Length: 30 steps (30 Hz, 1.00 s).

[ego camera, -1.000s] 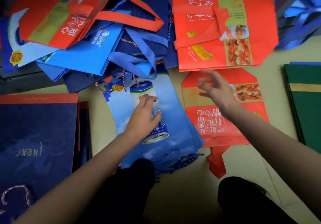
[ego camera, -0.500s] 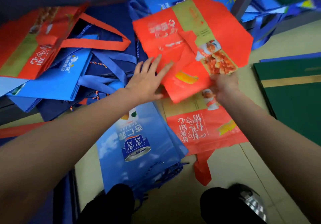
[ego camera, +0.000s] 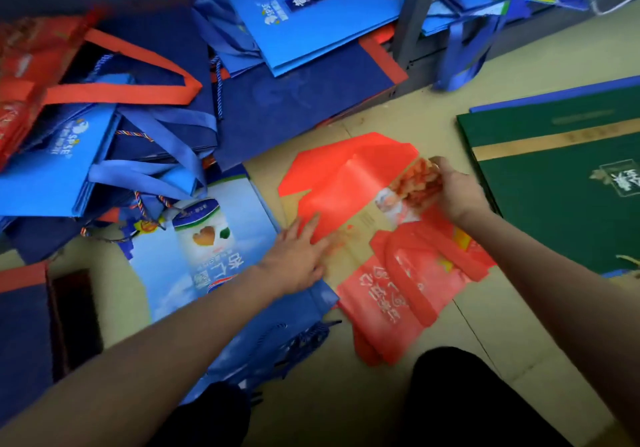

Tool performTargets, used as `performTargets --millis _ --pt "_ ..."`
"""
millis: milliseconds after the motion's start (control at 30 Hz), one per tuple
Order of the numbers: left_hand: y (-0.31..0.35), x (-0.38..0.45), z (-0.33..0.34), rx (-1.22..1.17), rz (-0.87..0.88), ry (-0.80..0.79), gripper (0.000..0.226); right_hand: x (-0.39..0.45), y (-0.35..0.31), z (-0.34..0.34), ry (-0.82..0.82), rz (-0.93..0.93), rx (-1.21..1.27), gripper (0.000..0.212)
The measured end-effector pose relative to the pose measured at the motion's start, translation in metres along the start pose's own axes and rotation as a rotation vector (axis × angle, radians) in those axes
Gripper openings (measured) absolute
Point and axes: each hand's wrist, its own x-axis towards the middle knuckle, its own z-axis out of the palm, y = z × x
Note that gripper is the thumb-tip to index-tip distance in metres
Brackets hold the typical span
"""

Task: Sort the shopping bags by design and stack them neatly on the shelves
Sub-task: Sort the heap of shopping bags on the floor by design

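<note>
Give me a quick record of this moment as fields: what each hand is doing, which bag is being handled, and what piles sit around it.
left hand: flat, pressing the red bag's edge
right hand: pinching the red bag's printed corner
red bag: on the floor, over another red bag
light blue can-print bag: left of it
green bags: right
mixed pile: upper left, unsorted

A heap of bags (ego camera: 114,127) fills the upper left of the frame. Right of it, at upper centre, a shelf post (ego camera: 414,23) stands on the floor (ego camera: 346,394). At centre lies a folded bag (ego camera: 349,186) on another; a flat stack (ego camera: 568,183) lies at right.
</note>
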Motion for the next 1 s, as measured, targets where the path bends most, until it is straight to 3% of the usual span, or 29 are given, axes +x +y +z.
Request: performTargets --millis 133,400,533,633,767,1000 --pt "0.003 0.006 0.003 -0.111 -0.138 0.003 0.064 0.007 -0.002 0.006 0.005 0.061 0.022 0.041" --pt "0.002 0.015 0.013 -0.124 -0.123 0.02 0.057 0.026 0.029 0.016 0.145 0.367 0.251 0.027" --pt "0.004 0.024 0.015 -0.106 -0.205 0.02 0.056 0.031 0.026 0.009 0.0 0.314 0.27 0.038" --pt "0.009 0.024 0.017 -0.016 -0.299 0.061 0.06 0.024 0.011 0.031 -0.166 0.288 0.237 0.062" --pt "0.009 0.023 0.022 0.016 -0.248 0.029 0.063 0.015 -0.006 0.056 -0.157 0.352 0.218 0.089" --pt "0.008 0.024 0.024 -0.019 -0.233 0.002 0.059 0.014 0.025 0.048 -0.14 0.302 0.242 0.08"
